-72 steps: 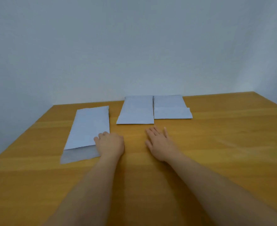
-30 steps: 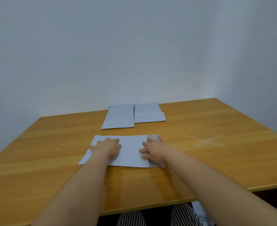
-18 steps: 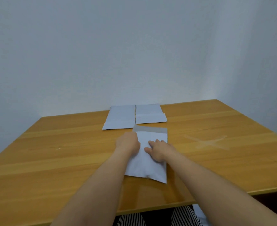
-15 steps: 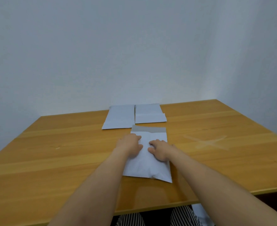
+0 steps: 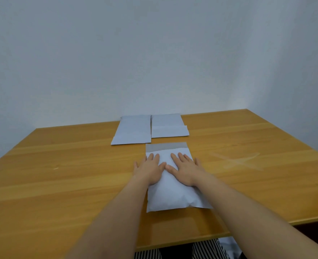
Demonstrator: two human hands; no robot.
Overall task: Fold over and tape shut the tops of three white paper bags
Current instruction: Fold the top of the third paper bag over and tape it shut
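A white paper bag [image 5: 170, 198] lies lengthwise in front of me on the wooden table [image 5: 61, 174], its open top with a grey strip pointing away. My left hand [image 5: 148, 170] and my right hand [image 5: 184, 169] press flat on its upper half, side by side, fingers spread, thumbs nearly touching. Two more white bags lie side by side at the far edge: the left bag [image 5: 133, 131] flat, the right bag [image 5: 168, 127] with its near end folded over.
A pale X-shaped mark [image 5: 234, 160], like clear tape, sits on the table to the right. A wall stands just behind the table. The front edge is close below my forearms, with striped trousers [image 5: 175, 251] beneath. No tape roll is in view.
The bag was pulled from the left, lay crosswise, then turned lengthwise. In the last half second both hands flattened on it and it straightened.
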